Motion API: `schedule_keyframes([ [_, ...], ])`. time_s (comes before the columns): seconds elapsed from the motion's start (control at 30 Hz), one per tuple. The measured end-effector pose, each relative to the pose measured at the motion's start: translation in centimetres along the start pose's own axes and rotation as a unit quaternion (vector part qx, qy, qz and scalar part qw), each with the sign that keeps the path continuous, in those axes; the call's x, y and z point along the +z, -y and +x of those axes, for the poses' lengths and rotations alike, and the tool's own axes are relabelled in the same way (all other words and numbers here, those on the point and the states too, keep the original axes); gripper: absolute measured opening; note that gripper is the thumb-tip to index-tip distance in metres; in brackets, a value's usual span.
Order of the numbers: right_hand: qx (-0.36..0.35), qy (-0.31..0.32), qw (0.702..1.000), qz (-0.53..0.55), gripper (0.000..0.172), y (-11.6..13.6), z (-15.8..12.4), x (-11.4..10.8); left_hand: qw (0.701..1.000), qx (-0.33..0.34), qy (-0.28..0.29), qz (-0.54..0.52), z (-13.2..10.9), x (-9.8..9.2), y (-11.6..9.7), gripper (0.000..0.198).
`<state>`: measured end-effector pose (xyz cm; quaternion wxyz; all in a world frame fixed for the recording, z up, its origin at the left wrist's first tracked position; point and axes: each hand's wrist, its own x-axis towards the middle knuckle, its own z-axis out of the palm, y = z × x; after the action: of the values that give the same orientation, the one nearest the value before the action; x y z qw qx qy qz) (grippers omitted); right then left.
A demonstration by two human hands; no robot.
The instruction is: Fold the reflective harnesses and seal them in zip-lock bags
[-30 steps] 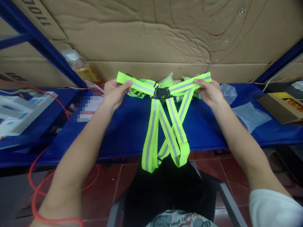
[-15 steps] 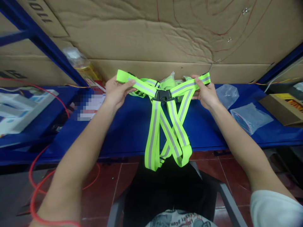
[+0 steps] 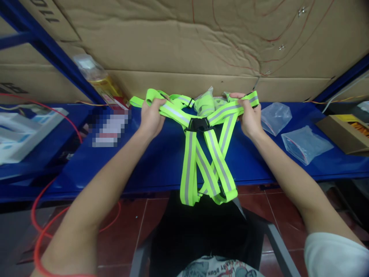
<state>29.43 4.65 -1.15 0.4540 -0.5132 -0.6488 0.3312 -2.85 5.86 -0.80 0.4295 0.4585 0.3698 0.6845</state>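
A neon-yellow reflective harness (image 3: pixel 188 169) with grey stripes is stretched between my hands. Its black buckle (image 3: pixel 198 124) sits at the centre and looks fastened. My left hand (image 3: pixel 152 117) is closed around the left strap, whose end folds into a loop beyond my fingers. Over on the right, my right hand (image 3: pixel 250 115) pinches the other strap between thumb and fingers. Several strap lengths hang from the buckle past the front edge of the blue table (image 3: pixel 155 161). Behind the harness lie more neon straps, some in a clear plastic bag (image 3: pixel 206 102).
Clear plastic bags (image 3: pixel 307 144) lie on the right, beside an open cardboard box (image 3: pixel 346 132). At the back left stands a bottle of yellow liquid (image 3: pixel 99 79). A white tray-like object (image 3: pixel 29 130) and a red hose (image 3: pixel 39 234) are at far left. Cardboard (image 3: pixel 161 46) lines the back.
My left hand has moved right, closer to the buckle, and its grip has shifted along the strap. The left strap has slackened and folded over. The buckle has dropped slightly.
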Motion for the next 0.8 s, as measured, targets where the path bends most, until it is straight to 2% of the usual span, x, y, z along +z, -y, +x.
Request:
schedule_keyframes([
  [0.13,-0.021,-0.091,0.991,0.098,0.074,0.6,0.2,0.1,0.999,0.002,0.048,-0.024,-0.6,0.2,-0.4,0.029],
  [0.27,-0.017,-0.052,0.986,0.16,0.062,2.1,-0.3,-0.1,0.998,-0.017,0.052,-0.013,-1.1,0.4,-2.0,0.05],
  [0.37,0.001,-0.036,0.984,0.175,0.056,2.8,-0.8,0.4,0.994,0.004,0.067,-0.082,-1.7,0.9,-3.6,0.047],
  [0.47,0.0,-0.046,0.974,0.224,0.051,2.9,-1.1,1.6,0.983,0.027,0.078,-0.162,-2.1,1.2,-4.5,0.041],
  [0.53,-0.032,-0.04,0.963,0.263,0.051,3.0,-1.3,2.5,0.985,0.036,0.073,-0.152,-2.1,1.2,-4.2,0.044],
  [0.63,-0.09,-0.027,0.949,0.3,0.053,3.0,-1.6,3.5,0.993,0.051,0.085,-0.067,-1.7,0.7,-2.5,0.042],
  [0.7,-0.114,-0.021,0.948,0.298,0.055,2.8,-1.6,3.7,0.989,0.069,0.129,-0.033,-1.3,0.3,-1.0,0.041],
  [0.8,-0.132,0.001,0.961,0.242,0.052,1.9,-1.3,3.4,0.968,0.084,0.236,-0.006,-1.1,-0.1,0.7,0.046],
])
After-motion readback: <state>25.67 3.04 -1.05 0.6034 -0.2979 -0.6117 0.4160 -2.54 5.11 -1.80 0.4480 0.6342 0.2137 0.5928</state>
